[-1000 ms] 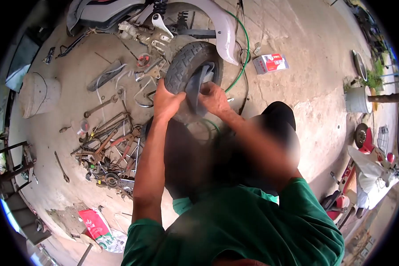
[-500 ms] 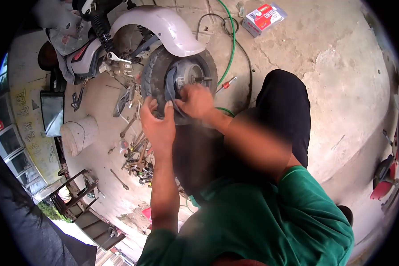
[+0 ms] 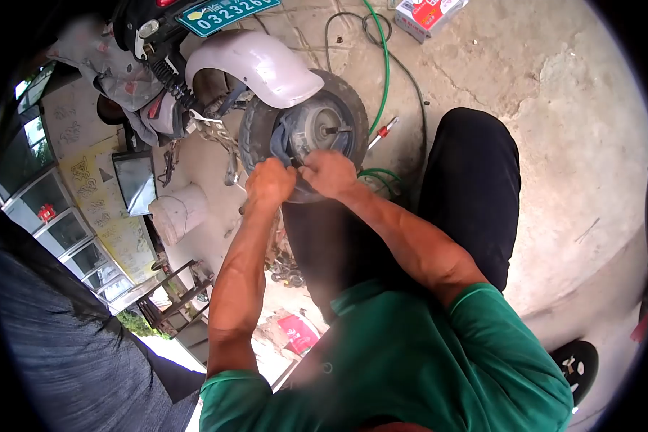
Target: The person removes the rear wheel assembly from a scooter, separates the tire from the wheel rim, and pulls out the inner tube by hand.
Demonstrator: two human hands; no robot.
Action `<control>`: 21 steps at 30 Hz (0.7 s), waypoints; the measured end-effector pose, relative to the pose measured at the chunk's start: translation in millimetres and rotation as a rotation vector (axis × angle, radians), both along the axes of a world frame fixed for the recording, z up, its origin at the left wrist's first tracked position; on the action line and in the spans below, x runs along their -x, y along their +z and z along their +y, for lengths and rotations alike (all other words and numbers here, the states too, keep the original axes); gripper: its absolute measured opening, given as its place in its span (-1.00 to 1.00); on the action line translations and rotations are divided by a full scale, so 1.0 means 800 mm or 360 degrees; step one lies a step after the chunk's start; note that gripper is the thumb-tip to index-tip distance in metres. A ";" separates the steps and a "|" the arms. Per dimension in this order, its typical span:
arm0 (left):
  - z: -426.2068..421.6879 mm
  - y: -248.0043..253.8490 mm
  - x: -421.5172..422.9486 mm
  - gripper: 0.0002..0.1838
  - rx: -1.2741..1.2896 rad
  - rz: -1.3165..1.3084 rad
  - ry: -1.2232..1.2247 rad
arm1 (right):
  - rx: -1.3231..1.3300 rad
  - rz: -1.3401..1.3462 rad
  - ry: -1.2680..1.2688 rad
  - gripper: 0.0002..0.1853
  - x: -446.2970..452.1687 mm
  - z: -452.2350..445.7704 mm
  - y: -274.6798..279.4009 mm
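Note:
A black tyre (image 3: 255, 133) with a grey hub (image 3: 315, 128) stands in front of my knees, partly under a pale fender (image 3: 255, 61). A dark, limp rubber strip, perhaps an inner tube (image 3: 281, 138), hangs out between tyre and hub. My left hand (image 3: 270, 181) is closed at the tyre's near-left edge, fingers curled around the lower end of the rubber. Beside it, nearly touching, my right hand (image 3: 328, 173) is closed at the lower rim, its fingertips on the rubber by the hub.
A green hose (image 3: 387, 72) and a black cable run right of the wheel, near a red-handled screwdriver (image 3: 383, 132). A red-and-white box (image 3: 428, 16) lies beyond. At left are a white bucket (image 3: 178, 214) and dark cloth (image 3: 72, 324). A person's shoe (image 3: 577, 367) shows lower right.
The view has shifted, bringing the licence plate into sight. My left hand, open half a second ago, has closed on the rubber. Both hands are now close together at the wheel's lower edge.

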State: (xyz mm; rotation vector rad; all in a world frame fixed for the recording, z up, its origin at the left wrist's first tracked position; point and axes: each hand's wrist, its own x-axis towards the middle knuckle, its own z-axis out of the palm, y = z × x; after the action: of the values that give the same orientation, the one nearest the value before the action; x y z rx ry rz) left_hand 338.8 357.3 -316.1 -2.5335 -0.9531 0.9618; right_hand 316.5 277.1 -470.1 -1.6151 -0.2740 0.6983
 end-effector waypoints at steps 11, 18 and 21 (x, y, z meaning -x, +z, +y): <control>0.038 -0.012 -0.005 -0.64 0.0455 0.0031 0.0386 | -0.0094 -0.0071 -0.0131 -0.78 0.012 0.006 -0.006; 0.064 -0.024 0.020 -0.69 0.1122 -0.0360 0.0800 | -0.0193 0.0001 -0.0303 -0.83 0.022 0.014 -0.007; 0.058 -0.020 0.020 -0.70 0.1084 -0.0277 0.0672 | -0.0230 0.0034 -0.0318 -0.84 0.025 0.016 -0.005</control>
State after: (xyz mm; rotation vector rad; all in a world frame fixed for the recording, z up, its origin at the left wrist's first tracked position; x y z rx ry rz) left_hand 322.9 403.8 -332.5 -3.0690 -1.4551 1.3959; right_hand 296.6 290.1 -474.3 -1.4728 -0.1415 0.5307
